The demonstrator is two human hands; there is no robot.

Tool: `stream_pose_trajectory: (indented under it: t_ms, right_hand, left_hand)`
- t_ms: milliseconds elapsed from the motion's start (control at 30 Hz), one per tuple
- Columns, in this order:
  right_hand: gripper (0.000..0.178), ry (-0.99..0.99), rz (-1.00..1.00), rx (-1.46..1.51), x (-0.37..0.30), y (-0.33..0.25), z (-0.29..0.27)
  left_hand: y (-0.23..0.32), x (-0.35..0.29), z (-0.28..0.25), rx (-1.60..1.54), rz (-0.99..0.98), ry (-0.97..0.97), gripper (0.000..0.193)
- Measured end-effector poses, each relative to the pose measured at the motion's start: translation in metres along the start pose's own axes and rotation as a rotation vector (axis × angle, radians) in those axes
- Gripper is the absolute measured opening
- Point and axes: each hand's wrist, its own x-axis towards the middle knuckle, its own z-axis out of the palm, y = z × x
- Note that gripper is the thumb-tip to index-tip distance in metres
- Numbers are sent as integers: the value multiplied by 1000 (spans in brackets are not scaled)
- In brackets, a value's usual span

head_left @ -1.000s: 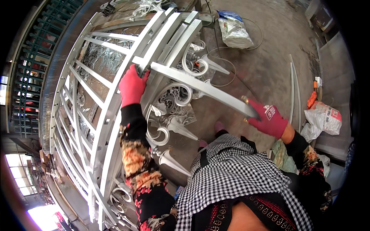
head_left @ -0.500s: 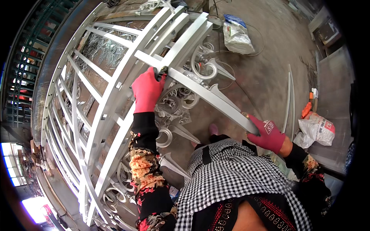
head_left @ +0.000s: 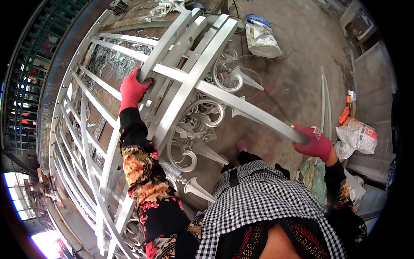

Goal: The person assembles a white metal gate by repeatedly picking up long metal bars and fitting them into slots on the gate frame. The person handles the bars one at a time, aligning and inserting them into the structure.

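My left hand (head_left: 134, 90), in a red glove with dark fingertips, is closed round a long white punched rail (head_left: 169, 39). My right hand (head_left: 315, 143), in a matching glove, grips the outer end of a white square tube (head_left: 248, 107). That tube slants up and left from my right hand, passes through a second white rail (head_left: 208, 56) and reaches the rail at my left hand. Below the tube hang silver scroll ornaments (head_left: 212, 113) and pointed spear tips (head_left: 200, 190). Both rails belong to a large white railing frame whose crossbars (head_left: 100, 80) spread out on the left.
Loose metal bits litter the work surface (head_left: 113, 60) under the frame. A white and blue sack (head_left: 261, 39) stands on the floor at the far side. To the right lie thin white strips (head_left: 323, 101), a white and red bag (head_left: 360, 137) and a green sack (head_left: 314, 177).
My left hand has shifted left to the farther rail. The second rail now sits farther along the tube, toward my right hand. My right hand has moved slightly right with the tube's end.
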Motion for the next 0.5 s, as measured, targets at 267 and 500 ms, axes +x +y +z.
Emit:
stream_pose_trajectory:
  t_ms: [267,500]
  right_hand:
    - [58,-3,47,91,-6,-24,12]
    - [55,102,-60,-130,2,7,26]
  left_hand:
    - [0,-9,-3,-215,106,-45,55]
    - [-16,-11,10,-89,268,100,57]
